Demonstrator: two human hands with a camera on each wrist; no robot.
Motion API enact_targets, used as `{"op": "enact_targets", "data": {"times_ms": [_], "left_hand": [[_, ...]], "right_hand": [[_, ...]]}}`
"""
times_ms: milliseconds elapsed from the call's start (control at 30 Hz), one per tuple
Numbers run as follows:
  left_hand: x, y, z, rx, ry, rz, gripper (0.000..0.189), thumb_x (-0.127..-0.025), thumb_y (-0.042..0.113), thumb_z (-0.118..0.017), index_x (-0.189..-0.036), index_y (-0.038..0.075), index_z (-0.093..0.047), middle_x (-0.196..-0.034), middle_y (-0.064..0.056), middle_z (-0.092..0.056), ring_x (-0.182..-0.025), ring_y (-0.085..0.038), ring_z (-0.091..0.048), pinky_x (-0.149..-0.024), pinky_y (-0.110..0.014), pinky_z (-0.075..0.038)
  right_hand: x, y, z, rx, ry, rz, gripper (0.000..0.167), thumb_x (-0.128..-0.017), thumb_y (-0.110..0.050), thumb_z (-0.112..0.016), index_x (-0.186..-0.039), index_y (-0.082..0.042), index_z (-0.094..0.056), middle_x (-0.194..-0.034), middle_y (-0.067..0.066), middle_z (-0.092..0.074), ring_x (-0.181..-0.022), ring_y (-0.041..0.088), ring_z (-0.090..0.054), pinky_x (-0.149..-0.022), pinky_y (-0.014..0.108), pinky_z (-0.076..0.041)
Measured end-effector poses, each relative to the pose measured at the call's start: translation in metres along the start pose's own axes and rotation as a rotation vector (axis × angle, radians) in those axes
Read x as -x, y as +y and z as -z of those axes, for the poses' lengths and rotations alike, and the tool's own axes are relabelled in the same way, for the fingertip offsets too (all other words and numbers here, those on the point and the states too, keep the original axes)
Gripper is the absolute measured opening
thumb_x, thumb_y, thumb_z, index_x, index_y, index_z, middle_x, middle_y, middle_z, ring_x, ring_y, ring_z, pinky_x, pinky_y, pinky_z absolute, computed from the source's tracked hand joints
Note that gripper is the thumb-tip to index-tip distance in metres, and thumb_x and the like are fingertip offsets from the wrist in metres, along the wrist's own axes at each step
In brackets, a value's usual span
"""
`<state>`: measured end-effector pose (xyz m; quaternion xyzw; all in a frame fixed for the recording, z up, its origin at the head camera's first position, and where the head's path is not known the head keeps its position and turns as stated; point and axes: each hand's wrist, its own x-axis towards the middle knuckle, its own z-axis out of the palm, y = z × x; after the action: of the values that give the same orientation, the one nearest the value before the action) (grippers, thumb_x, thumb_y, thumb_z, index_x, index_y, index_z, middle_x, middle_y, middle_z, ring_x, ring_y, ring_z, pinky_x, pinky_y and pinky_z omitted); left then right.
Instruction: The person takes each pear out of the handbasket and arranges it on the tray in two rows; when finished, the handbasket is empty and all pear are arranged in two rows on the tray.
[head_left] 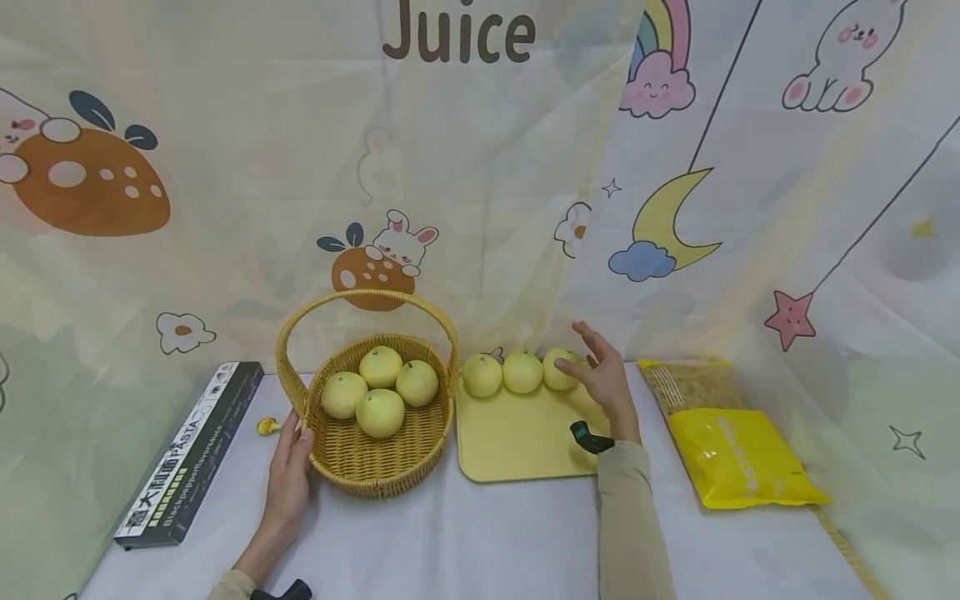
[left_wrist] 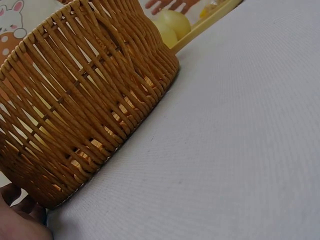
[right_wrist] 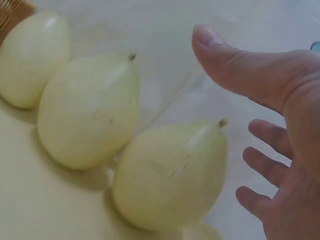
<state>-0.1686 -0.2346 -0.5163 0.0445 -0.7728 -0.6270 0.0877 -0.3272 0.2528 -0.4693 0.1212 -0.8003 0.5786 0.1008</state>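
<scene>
A woven basket (head_left: pixel 367 479) with a tall arched handle holds several pale yellow pears (head_left: pixel 380 413). My left hand (head_left: pixel 288 475) rests against the basket's left side, below the handle's base; in the left wrist view, its fingers (left_wrist: pixel 22 206) touch low on the woven wall. Three more pears (head_left: pixel 522 372) stand in a row at the back of a yellow tray (head_left: pixel 517 454). Over the tray's right end, my right hand (head_left: pixel 609 387) is spread beside the rightmost pear (right_wrist: pixel 170 175). In the right wrist view, a gap shows between its thumb and that pear, and it holds nothing.
A black pasta box (head_left: pixel 191 454) lies left of the basket, with a small yellow-and-red item (head_left: pixel 267 427) between them. Right of the tray lies a yellow pasta bag (head_left: pixel 738 454). A printed curtain (head_left: pixel 480 183) hangs behind the white-covered table (head_left: pixel 450 542).
</scene>
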Motion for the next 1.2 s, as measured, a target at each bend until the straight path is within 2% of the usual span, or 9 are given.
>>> {"op": "enact_targets", "data": {"times_ms": [133,300,467,600,733,900,1067,1200], "left_hand": [[0.000,0.001,0.000,-0.004,0.002,0.003,0.061,-0.117,0.045,-0.025,-0.172,0.036,-0.001,-0.178,-0.015,-0.017,-0.161,-0.039,-0.025,-0.104,0.005,-0.030],[0.001,0.003,0.000,-0.012,0.009,0.002,0.060,-0.117,0.045,-0.025,-0.172,0.036,-0.003,-0.178,-0.013,-0.018,-0.161,-0.037,-0.027,-0.106,0.003,-0.030],[0.001,0.003,0.000,-0.023,0.012,0.006,0.060,-0.117,0.047,-0.025,-0.172,0.037,-0.004,-0.177,-0.013,-0.020,-0.160,-0.037,-0.028,-0.107,0.002,-0.030],[0.002,0.003,0.000,-0.017,0.007,0.006,0.060,-0.117,0.046,-0.025,-0.172,0.037,-0.002,-0.178,-0.013,-0.018,-0.161,-0.037,-0.027,-0.105,0.004,-0.030],[0.003,0.003,0.000,-0.015,0.005,0.003,0.060,-0.117,0.045,-0.024,-0.172,0.036,-0.002,-0.178,-0.014,-0.017,-0.161,-0.038,-0.026,-0.104,0.004,-0.030],[0.002,0.002,0.000,-0.031,0.013,0.009,0.059,-0.117,0.046,-0.024,-0.172,0.039,-0.002,-0.179,-0.010,-0.017,-0.161,-0.036,-0.026,-0.106,0.003,-0.029],[0.001,0.001,0.000,-0.059,0.017,0.013,0.059,-0.116,0.048,-0.023,-0.171,0.041,-0.002,-0.179,-0.007,-0.016,-0.162,-0.035,-0.025,-0.110,0.000,-0.028],[0.001,0.000,-0.001,-0.059,0.018,0.009,0.059,-0.116,0.048,-0.024,-0.171,0.042,-0.003,-0.179,-0.007,-0.017,-0.162,-0.036,-0.025,-0.112,-0.002,-0.029]], "right_hand": [[-0.001,-0.015,0.004,-0.021,0.065,0.063,0.079,-0.094,-0.011,-0.083,-0.162,-0.008,-0.044,-0.173,0.011,-0.035,-0.161,0.036,-0.028,-0.129,0.067,-0.024],[-0.001,-0.041,0.007,-0.065,0.132,0.151,0.072,-0.092,-0.008,-0.084,-0.157,-0.007,-0.052,-0.163,0.016,-0.049,-0.153,0.032,-0.044,-0.127,0.066,-0.031],[0.002,-0.071,0.002,-0.143,0.147,0.244,0.068,-0.091,0.001,-0.082,-0.153,-0.010,-0.058,-0.156,0.015,-0.058,-0.142,0.025,-0.058,-0.122,0.061,-0.041],[0.007,-0.099,-0.006,-0.234,0.125,0.347,0.066,-0.089,0.005,-0.082,-0.150,-0.006,-0.059,-0.150,0.013,-0.063,-0.134,0.021,-0.064,-0.117,0.048,-0.051],[0.012,-0.121,-0.019,-0.297,0.065,0.462,0.062,-0.088,0.003,-0.084,-0.145,0.002,-0.061,-0.144,0.012,-0.068,-0.128,0.022,-0.068,-0.111,0.038,-0.057],[0.016,-0.142,-0.044,-0.301,-0.045,0.542,0.057,-0.089,-0.006,-0.086,-0.140,0.005,-0.064,-0.139,0.012,-0.071,-0.122,0.024,-0.072,-0.106,0.044,-0.060],[0.023,-0.155,-0.083,-0.272,-0.212,0.526,0.057,-0.089,-0.020,-0.089,-0.138,-0.001,-0.067,-0.139,0.017,-0.070,-0.126,0.027,-0.070,-0.107,0.050,-0.059],[0.030,-0.159,-0.123,-0.203,-0.346,0.467,0.058,-0.086,-0.014,-0.090,-0.140,-0.008,-0.068,-0.143,0.013,-0.068,-0.134,0.024,-0.064,-0.110,0.048,-0.057]]}}
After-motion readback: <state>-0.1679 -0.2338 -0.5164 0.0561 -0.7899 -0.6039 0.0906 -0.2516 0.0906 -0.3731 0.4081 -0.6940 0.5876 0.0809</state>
